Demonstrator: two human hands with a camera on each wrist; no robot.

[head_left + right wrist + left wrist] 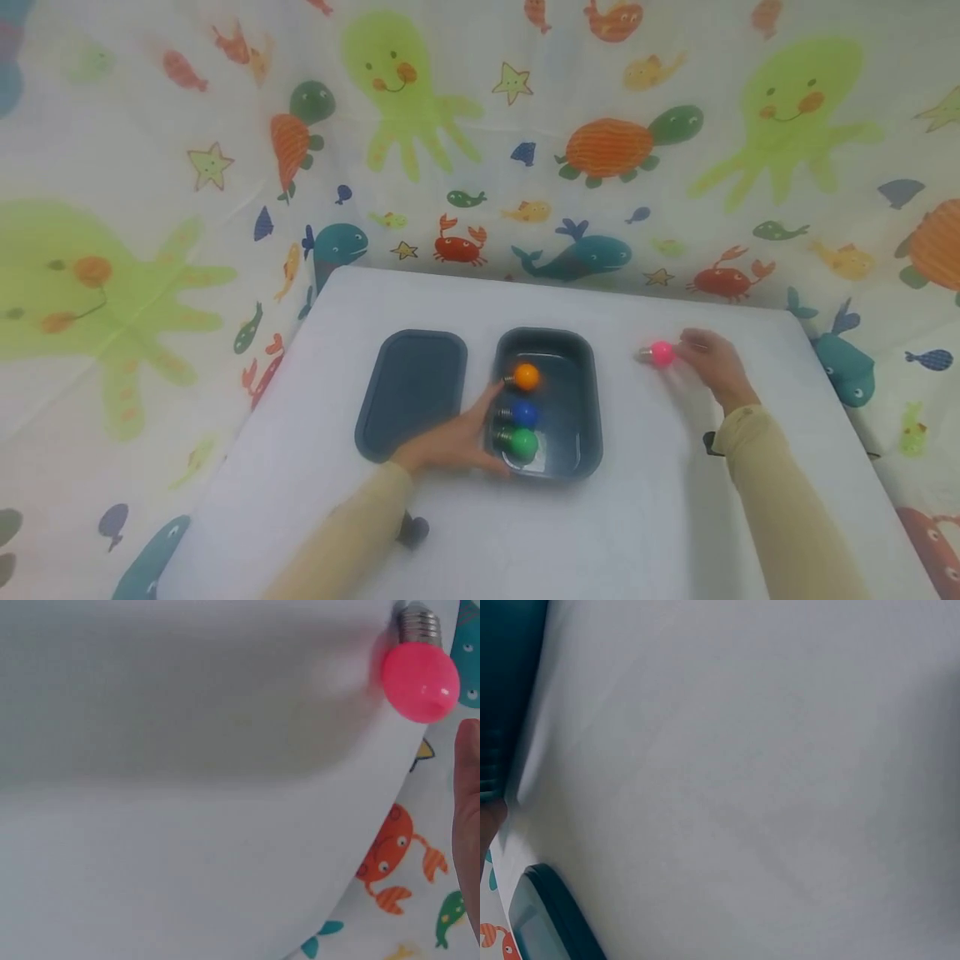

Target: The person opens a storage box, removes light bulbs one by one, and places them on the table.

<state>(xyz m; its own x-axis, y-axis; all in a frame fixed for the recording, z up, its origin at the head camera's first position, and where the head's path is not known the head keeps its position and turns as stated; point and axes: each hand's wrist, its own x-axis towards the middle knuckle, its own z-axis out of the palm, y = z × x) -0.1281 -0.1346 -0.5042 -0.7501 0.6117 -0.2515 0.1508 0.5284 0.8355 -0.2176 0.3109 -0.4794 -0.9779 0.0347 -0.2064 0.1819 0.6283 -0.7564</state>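
Note:
A dark grey-blue rectangular container [597, 400] stands mid-table. Along its left side lie an orange bulb [527, 377], a blue bulb [524, 413] and a green bulb [523, 444], with metal screw bases pointing left. My left hand [457, 442] rests against the container's left side, thumb and fingers spread apart; some fingers are hidden. In the left wrist view, a finger touches the container wall [506, 697]. To the right, a pink bulb [421, 681] lies on the table, its base pointing left in the head view. Just beside its round end is my right hand [712, 364], thumb apart from the bulb.
A flat dark lid [414, 387] lies left of the container, close to my left forearm. The white table [555, 542] ends at a patterned sea-animal curtain [465, 208] behind and at the sides. Small dark devices [412, 530] show at both wrists.

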